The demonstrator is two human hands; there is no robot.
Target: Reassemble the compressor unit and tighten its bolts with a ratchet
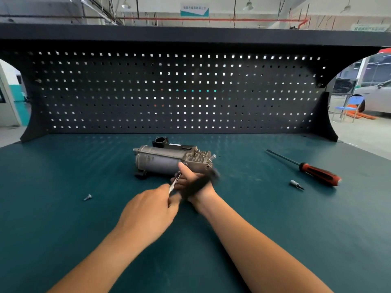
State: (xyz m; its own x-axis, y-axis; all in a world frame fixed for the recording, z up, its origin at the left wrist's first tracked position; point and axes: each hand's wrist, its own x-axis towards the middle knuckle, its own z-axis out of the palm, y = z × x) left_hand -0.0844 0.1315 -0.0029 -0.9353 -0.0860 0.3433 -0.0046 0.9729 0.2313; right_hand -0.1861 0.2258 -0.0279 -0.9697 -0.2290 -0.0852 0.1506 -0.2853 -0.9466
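lying on its side mid-bench on the green mat [63,166], just ahead of the black pegboard [169,92]: the compressor unit [160,160], finned head to the right, black bracket ring at its back. in front of it, covering part of its lower right edge: the right hand [190,181], thumb raised and touching the casing. across that hand, a dark blurred shape [203,182], too smeared to name, so cannot tell whether the fingers grip anything. nearer and lower, the left hand [148,210], pinching a slim metal tool [175,183] whose far tip reaches the right hand's fingers. well apart on the left, a loose bolt [87,197]. on the right, a red-and-black screwdriver [306,168] lying diagonally, with a small bit socket [296,184] just beside its handle. beyond the bench's right end, a blue chair [349,104].
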